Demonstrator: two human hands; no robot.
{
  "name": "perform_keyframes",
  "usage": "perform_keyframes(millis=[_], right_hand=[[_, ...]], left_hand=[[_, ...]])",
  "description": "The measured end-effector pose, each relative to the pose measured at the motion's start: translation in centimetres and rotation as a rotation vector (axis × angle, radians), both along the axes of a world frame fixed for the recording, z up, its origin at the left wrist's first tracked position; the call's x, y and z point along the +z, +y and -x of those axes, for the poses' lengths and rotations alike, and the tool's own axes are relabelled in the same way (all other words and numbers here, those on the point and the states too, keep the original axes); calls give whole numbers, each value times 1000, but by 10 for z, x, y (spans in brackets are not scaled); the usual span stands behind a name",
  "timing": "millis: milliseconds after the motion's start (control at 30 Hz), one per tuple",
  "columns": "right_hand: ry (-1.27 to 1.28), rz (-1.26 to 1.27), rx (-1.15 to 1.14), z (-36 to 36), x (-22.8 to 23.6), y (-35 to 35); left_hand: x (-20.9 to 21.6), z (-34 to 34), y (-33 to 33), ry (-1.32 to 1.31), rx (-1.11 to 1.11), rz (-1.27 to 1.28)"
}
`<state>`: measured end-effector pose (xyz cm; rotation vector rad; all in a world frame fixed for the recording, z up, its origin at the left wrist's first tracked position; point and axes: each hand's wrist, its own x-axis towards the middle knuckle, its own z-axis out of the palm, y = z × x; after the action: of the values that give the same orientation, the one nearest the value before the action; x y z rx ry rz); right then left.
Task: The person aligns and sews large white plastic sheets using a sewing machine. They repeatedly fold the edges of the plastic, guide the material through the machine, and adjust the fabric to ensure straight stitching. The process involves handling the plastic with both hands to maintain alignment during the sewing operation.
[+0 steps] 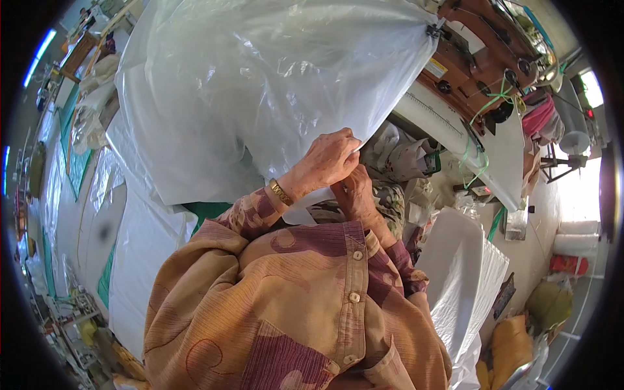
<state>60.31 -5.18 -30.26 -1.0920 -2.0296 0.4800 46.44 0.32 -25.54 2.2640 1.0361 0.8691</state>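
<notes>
A large sheet of translucent white plastic [214, 97] spreads across the work surface in front of me. Its right edge runs taut from the sewing machine [471, 58], at the upper right, down to my hands. My left hand [328, 159], with a gold watch [280, 192] at its wrist, is closed on that edge with the fingertips pinched together. Just below and touching it, my right hand [357, 195] has its fingers curled. They are partly hidden behind the left hand, and what they hold cannot be made out.
A white ruled bar [432, 117] lies along the machine, with green string [478, 166] tied about it. White plastic [455, 273] is heaped to my right. More sheeting [153, 260] hangs at the left. Yellow-brown bundles [510, 341] and white rolls [575, 245] lie at the far right.
</notes>
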Motion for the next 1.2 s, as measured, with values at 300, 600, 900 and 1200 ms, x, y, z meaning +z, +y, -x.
perform_keyframes(millis=[300, 600, 900, 1200], right_hand=[[827, 270, -218, -24, -11, 74], [359, -33, -154, -39, -26, 105], [1079, 304, -248, -64, 36, 147], [464, 2, -668, -132, 70, 236]], left_hand=[[-2, -9, -24, -237, 124, -162], [0, -4, -35, -67, 60, -199], [-4, -6, -31, -70, 135, -152], [10, -51, -15, -251, -173, -75]])
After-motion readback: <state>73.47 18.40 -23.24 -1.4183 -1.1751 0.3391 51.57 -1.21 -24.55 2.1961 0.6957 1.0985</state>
